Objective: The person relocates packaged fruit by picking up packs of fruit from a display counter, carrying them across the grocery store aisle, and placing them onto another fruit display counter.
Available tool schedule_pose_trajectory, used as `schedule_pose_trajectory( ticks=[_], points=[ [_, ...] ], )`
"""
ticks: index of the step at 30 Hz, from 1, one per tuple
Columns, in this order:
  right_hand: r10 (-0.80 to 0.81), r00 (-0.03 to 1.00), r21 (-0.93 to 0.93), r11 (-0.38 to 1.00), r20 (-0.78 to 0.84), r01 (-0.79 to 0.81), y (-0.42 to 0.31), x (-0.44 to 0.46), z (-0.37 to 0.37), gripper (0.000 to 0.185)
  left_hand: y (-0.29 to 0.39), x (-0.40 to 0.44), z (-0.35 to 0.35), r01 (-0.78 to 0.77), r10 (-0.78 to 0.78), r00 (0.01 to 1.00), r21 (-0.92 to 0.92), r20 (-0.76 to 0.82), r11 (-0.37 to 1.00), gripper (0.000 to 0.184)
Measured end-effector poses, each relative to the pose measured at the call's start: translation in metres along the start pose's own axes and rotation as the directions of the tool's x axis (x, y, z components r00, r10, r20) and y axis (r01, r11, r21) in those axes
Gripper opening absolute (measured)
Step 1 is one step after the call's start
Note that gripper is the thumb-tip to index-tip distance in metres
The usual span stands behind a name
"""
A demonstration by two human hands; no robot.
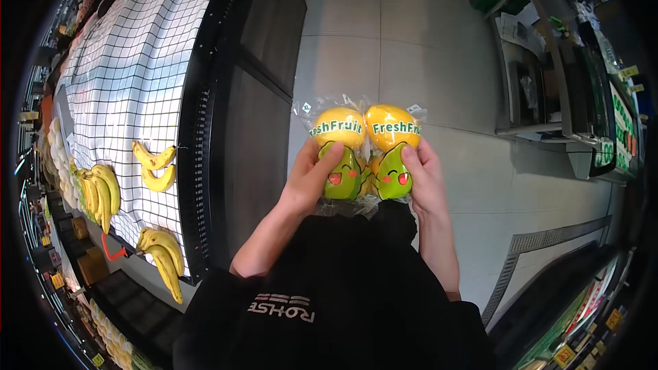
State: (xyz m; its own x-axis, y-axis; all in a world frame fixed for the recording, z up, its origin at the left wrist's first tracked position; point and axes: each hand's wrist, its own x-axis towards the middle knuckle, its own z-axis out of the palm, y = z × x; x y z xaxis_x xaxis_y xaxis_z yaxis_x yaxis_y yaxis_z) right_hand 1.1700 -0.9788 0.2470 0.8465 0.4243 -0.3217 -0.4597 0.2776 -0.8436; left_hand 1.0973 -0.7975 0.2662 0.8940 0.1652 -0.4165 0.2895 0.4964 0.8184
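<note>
In front of my chest I hold two clear plastic bags of fruit side by side. The left fruit bag point(345, 177) and the right fruit bag point(393, 177) both carry a "FreshFruit" print and a green smiling cartoon, with round yellow-orange fruit showing through. My left hand point(310, 173) is closed around the outer side of the left bag, thumb on its front. Gripping the right bag from its outer edge is my right hand point(429, 177), its thumb also across the print. The bags touch in the middle. Fingers behind them are hidden.
To the left stands a display table point(147, 48) with a white grid-patterned cover. On it lie a bunch of bananas point(101, 192), loose bananas point(157, 175) and another bunch point(163, 257). A metal stand point(538, 62) is at the right, above grey floor tiles point(343, 62).
</note>
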Motion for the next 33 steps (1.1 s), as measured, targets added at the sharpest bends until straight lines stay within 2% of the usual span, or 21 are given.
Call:
schedule_pose_trajectory(
  ticks=[5, 9, 13, 16, 23, 26, 29, 33],
  points=[
    [0.062, 0.998, -0.029, 0.998, 0.032, -0.061, -0.032, 0.056, -0.017, 0.031, 0.014, 0.05, 0.024, -0.009, 0.007, 0.998, -0.039, -0.056, 0.999, 0.039],
    [0.125, 0.989, -0.068, 0.991, 0.084, -0.119, -0.047, 0.118, -0.013, 0.034, 0.028, 0.095, 0.025, -0.048, 0.044, 0.982, -0.02, -0.184, 0.999, 0.038],
    [0.116, 0.987, -0.136, 0.986, 0.114, -0.1, -0.062, 0.182, -0.006, 0.037, 0.048, 0.152, 0.016, -0.072, 0.058, 0.984, -0.077, -0.171, 0.994, 0.037],
    [0.08, 0.995, -0.144, 0.987, 0.065, -0.07, -0.076, 0.234, 0.004, 0.04, 0.071, 0.208, 0.005, -0.079, 0.067, 0.991, -0.108, -0.116, 0.991, 0.038],
    [0.017, 0.996, -0.195, 0.981, 0.091, 0.001, -0.118, 0.348, 0.046, 0.045, 0.161, 0.312, -0.021, -0.126, 0.125, 0.992, -0.087, -0.024, 0.988, 0.041],
    [0.034, 0.993, -0.209, 0.978, 0.116, -0.009, -0.126, 0.386, 0.062, 0.046, 0.182, 0.34, -0.031, -0.173, 0.171, 0.984, -0.029, -0.044, 0.985, 0.039],
    [0.091, 0.987, -0.238, 0.97, 0.134, -0.057, -0.13, 0.426, 0.072, 0.047, 0.192, 0.365, -0.04, -0.189, 0.182, 0.98, -0.093, -0.083, 0.977, 0.047],
    [0.102, 0.973, -0.204, 0.977, 0.207, -0.059, -0.129, 0.48, 0.076, 0.048, 0.205, 0.402, -0.049, -0.284, 0.275, 0.952, -0.057, -0.132, 0.957, 0.053]
  ],
)
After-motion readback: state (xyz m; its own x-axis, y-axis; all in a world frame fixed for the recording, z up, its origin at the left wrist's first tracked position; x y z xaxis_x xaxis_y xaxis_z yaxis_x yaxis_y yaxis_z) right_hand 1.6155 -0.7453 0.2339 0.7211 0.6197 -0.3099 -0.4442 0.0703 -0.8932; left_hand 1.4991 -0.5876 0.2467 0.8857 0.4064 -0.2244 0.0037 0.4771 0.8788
